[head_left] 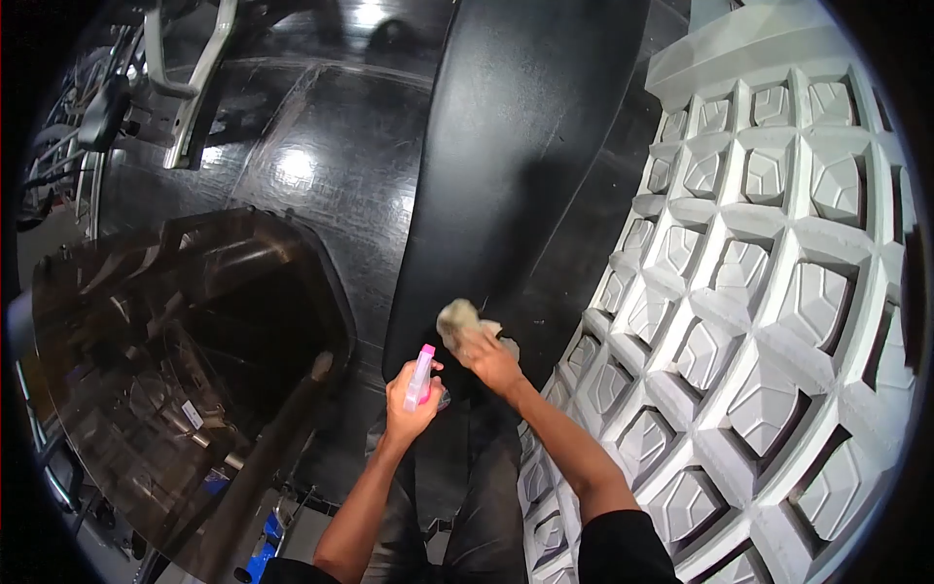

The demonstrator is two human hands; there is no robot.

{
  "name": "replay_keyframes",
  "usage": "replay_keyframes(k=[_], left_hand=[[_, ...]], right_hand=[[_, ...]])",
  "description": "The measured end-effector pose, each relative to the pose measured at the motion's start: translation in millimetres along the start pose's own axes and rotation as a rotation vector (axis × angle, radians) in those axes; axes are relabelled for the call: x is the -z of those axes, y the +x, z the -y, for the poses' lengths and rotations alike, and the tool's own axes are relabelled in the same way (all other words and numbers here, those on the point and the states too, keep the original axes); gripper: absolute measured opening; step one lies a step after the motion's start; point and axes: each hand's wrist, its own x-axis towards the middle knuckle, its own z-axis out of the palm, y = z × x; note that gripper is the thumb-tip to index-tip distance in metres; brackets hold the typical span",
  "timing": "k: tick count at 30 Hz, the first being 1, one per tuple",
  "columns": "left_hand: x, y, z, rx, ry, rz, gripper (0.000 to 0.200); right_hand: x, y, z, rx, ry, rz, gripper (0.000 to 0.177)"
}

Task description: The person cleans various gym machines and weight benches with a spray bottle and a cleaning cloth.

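Note:
My left hand (411, 401) is wrapped round a spray bottle with a pink and clear trigger head (420, 378); the bottle's body is mostly hidden below the hand. In my right hand (491, 358) is a crumpled, pale cloth (461, 321), bunched out past the fingers. Both hands are over the near end of a long black padded bench (525, 127), which stretches away from me. The cloth overlaps the bench surface in this view, close to its right side.
White wall panelling with raised geometric cells (739, 263) rises on the right. On the left stands a dark see-through machine cover (117, 389). Shiny black flooring (321, 146) surrounds the bench, and a metal frame (199, 78) is at the upper left.

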Motion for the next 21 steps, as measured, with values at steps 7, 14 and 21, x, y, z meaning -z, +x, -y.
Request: replay_keyframes(k=[7,14,21], left_hand=[[-4,-2,-3,-0.095,0.077,0.048,0.023],[-2,3,0,-0.12,0.117,0.003,0.023],[13,14,-3,-0.089,0.1,-0.038,0.026]], right_hand=[[151,104,-123,0.257,0.151,-0.368,0.025],[155,160,-145,-0.308,-0.139,-0.76,0.042],[41,95,-23,0.307,-0.036,-0.087,0.023]])
